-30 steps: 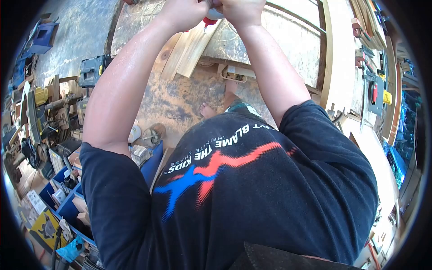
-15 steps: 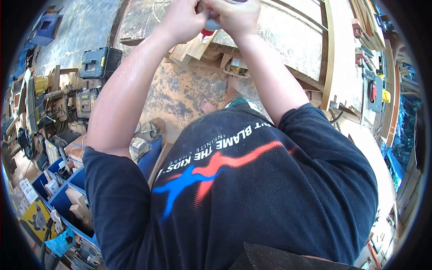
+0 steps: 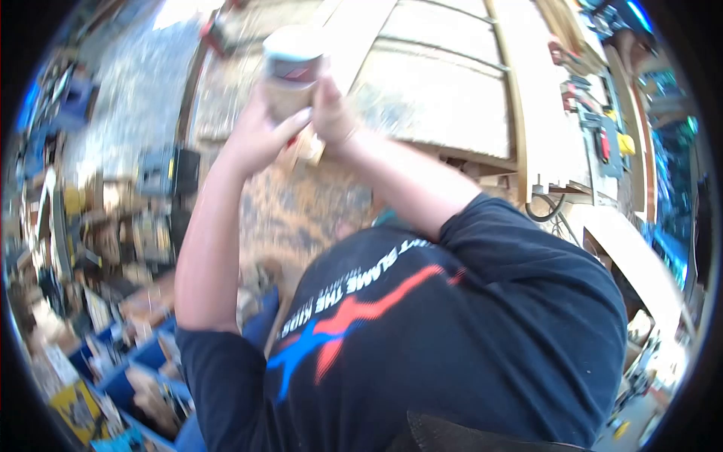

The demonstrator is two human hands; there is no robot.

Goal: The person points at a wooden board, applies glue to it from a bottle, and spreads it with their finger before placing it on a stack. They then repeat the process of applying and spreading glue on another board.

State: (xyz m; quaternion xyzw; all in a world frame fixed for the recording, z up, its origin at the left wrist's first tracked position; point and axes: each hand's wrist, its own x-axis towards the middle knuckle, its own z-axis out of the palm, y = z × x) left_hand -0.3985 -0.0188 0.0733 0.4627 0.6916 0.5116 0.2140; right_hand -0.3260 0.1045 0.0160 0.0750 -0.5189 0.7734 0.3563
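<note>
Between my two hands, above the near edge of the workbench, is a plastic bottle (image 3: 290, 71) with a pale flat end, a dark and red label band and a tan lower part. A small red tip shows below it, so it appears to be held upside down. My left hand (image 3: 260, 135) wraps round its lower left side, thumb across the front. On the other side my right hand (image 3: 331, 113) is closed against the bottle, its fingers partly hidden and blurred. The bottle's label cannot be read.
The wooden workbench (image 3: 429, 98) spreads out ahead, with a red clamp (image 3: 215, 36) at its far left. More clamps (image 3: 576, 87) lie to the right. At left stand a black tool case (image 3: 169, 172) and blue bins (image 3: 128, 377) with wood offcuts.
Both hands have come back and left from the top edge of the view, bringing the bottle fully into sight. The head view has shifted and blurred.
</note>
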